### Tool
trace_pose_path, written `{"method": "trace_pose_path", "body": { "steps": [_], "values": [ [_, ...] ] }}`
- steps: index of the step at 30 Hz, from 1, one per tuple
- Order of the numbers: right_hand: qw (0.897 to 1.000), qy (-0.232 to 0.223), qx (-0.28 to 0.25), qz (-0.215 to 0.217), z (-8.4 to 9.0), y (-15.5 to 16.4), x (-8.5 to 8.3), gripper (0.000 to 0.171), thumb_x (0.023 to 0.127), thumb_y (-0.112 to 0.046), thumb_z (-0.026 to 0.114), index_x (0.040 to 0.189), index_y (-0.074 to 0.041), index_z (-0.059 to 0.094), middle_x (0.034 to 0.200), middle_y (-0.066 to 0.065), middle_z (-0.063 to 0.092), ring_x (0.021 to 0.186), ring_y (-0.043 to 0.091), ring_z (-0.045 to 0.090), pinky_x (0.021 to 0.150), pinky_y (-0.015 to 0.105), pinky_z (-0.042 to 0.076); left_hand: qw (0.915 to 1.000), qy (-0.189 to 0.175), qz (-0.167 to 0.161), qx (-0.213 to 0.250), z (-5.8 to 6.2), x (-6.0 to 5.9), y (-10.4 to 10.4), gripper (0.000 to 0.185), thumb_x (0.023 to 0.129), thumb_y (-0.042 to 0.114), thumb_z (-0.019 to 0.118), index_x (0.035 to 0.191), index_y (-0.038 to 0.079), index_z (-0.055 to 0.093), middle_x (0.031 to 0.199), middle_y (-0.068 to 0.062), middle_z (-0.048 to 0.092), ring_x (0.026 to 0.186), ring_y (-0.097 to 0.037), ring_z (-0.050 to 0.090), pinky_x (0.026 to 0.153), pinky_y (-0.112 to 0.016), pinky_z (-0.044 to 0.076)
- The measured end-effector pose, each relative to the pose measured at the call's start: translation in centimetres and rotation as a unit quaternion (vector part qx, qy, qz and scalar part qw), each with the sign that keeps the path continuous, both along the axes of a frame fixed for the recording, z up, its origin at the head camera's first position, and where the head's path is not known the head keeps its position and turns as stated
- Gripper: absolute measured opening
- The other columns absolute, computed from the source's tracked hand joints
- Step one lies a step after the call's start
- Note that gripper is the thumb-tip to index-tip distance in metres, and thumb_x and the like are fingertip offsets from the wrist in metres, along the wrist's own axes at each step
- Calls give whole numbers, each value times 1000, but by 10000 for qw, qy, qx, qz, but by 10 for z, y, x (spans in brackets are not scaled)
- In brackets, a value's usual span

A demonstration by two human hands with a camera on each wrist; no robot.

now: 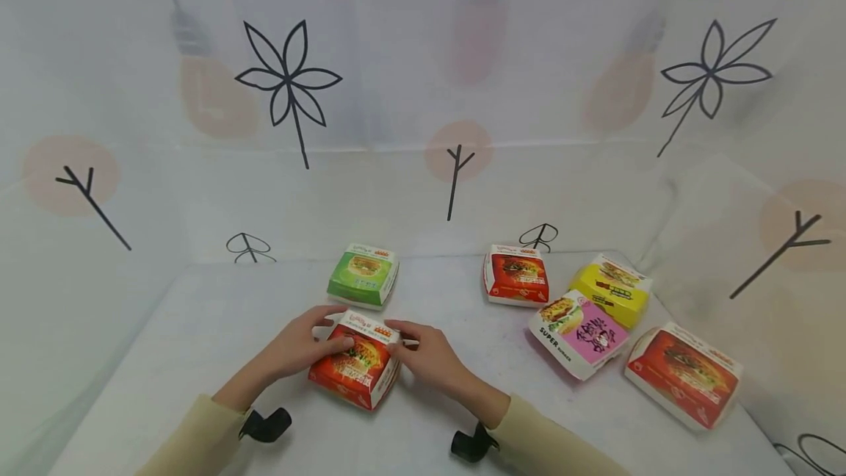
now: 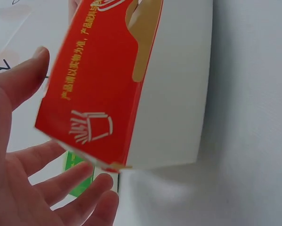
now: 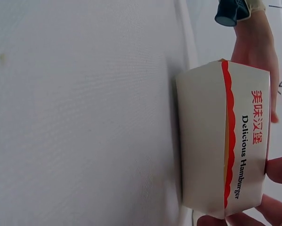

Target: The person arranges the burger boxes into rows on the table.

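A red hamburger box [image 1: 353, 360] with a white back band sits on the white table, between both hands. My left hand [image 1: 300, 344] is at its left side, thumb over the lid and fingers near the far left corner. In the left wrist view, a small gap shows between that thumb [image 2: 30, 77] and the box's red side [image 2: 100, 89]. My right hand [image 1: 429, 358] holds the right side, thumb on the lid's edge and fingers at the far corner. The right wrist view shows the white side lettered "Delicious Hamburger" [image 3: 244, 150]. Fingers partly hide the far corners.
Just behind stands a green box [image 1: 363, 275]. To the right are another red box [image 1: 516, 275], a yellow box [image 1: 613, 290], a pink box [image 1: 581, 334] touching or close to the yellow one, and a larger red box [image 1: 684, 375]. A patterned white curtain [image 1: 396, 94] hangs behind the table.
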State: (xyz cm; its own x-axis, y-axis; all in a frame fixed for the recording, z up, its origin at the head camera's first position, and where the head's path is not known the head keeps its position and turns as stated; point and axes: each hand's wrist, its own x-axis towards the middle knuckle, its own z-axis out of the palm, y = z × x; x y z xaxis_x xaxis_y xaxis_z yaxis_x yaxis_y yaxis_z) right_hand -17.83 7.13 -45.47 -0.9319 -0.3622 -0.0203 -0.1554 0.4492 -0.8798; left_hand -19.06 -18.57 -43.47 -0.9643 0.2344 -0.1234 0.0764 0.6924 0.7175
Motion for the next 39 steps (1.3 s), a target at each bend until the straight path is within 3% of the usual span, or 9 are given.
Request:
{"method": "trace_pose_path", "body": {
  "steps": [11,16,20,26,33,39],
  "values": [
    [9999,21,-44,-156,0,0,4,43,96,-27,66,137,-15,61,135,9,60,114,29,63,90,44,54,9999,19,-92,103,7,17,-20,69,81,45,80,138,14,57,133,-6,58,113,-26,57,83,-43,55],
    [9997,-1,-68,-244,3,2,6,36,98,-27,63,132,-15,64,131,8,63,111,26,64,88,43,55,9996,173,-134,150,4,15,-22,59,82,41,81,130,12,63,126,-5,63,107,-24,59,80,-39,54],
    [9992,158,-84,-350,3,5,6,27,101,-23,59,125,-15,69,129,3,64,120,24,58,94,44,52,9997,197,-106,138,4,12,-24,49,82,39,82,121,13,68,118,-2,67,102,-21,61,77,-37,54],
    [9989,371,-122,-277,4,11,4,22,97,-22,66,116,-14,74,132,3,64,127,24,54,91,40,53,9994,309,127,7,4,8,-24,40,82,36,82,114,14,71,111,1,69,98,-20,63,78,-39,53],
    [9996,-19,-247,150,6,15,1,52,90,-26,75,138,-15,60,147,7,51,125,26,55,98,45,49,9975,385,588,-13,0,3,-21,45,82,43,81,113,13,69,110,-2,68,96,-21,62,74,-36,54],
    [9978,-136,-415,495,5,15,0,71,84,-27,81,147,-15,50,157,8,37,137,28,42,104,48,45,9960,412,788,5,-3,-2,-16,48,80,45,81,112,11,68,107,-3,67,95,-22,62,74,-35,55]
  ]
}}
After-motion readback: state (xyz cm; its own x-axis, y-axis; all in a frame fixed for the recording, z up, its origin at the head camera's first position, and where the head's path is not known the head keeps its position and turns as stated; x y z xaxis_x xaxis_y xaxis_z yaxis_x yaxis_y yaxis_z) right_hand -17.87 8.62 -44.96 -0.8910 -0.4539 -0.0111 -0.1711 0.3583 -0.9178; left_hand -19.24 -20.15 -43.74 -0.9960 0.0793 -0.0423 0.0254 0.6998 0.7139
